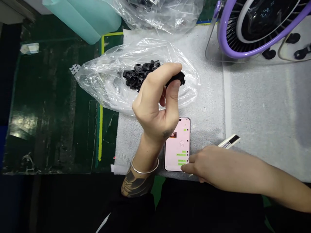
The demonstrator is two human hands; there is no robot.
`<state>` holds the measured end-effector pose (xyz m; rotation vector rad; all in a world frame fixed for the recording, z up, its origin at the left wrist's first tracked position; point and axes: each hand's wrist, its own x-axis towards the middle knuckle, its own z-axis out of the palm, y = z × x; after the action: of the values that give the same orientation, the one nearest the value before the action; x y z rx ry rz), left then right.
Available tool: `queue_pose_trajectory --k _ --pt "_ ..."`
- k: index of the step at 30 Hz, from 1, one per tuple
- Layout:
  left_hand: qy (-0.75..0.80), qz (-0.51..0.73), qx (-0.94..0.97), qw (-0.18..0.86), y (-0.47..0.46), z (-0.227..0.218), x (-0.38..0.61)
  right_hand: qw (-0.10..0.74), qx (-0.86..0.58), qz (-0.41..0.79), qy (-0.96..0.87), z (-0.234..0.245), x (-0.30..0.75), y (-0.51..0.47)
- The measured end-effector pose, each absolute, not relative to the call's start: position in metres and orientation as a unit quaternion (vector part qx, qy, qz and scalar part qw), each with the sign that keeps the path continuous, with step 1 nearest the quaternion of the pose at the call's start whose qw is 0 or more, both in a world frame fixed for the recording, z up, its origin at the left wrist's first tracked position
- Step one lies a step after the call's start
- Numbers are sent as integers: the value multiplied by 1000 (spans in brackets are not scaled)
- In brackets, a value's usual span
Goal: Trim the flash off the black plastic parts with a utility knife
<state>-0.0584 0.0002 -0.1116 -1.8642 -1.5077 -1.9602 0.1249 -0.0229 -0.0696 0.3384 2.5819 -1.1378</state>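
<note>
Left hand [155, 100] pinches one black plastic part [179, 78] above the bag
Thumb and fingers close narrowly on that part over a clear plastic bag [102, 81], where a sizeable heap of black plastic parts [139, 75] remains; the right hand [209, 165], holding nothing, rests its fingertips on a smartphone [178, 145] near the bench's near edge, and a few loose black parts [293, 38] lie beside a purple-ringed fan [233, 32] in the far right corner
</note>
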Motion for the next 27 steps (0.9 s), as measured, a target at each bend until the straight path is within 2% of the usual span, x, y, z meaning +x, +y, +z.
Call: queue_pose_trajectory --k 3,8,12,15,17,21,27 --pt "-464 -636 -615 30 0 -111 -59 161 98 -396 898 -75 121 -24" --pt "-474 -633 -612 5 -1 -110 -61 112 87 -392 909 -77 130 -25" --pt "-452 -641 -620 -15 -1 -110 -60 120 100 -377 913 -71 140 -17" --pt "-474 -634 -610 -20 -2 -110 -58 138 154 -413 887 -64 147 -2" --pt "-491 -630 -602 0 -3 -109 -55 120 182 -456 863 -61 152 10" --pt "-501 -639 -584 6 -3 -105 -51 50 256 -539 801 -61 162 31" --pt "-534 -612 -582 -46 -5 -105 -52 -164 296 -535 774 -63 166 42"
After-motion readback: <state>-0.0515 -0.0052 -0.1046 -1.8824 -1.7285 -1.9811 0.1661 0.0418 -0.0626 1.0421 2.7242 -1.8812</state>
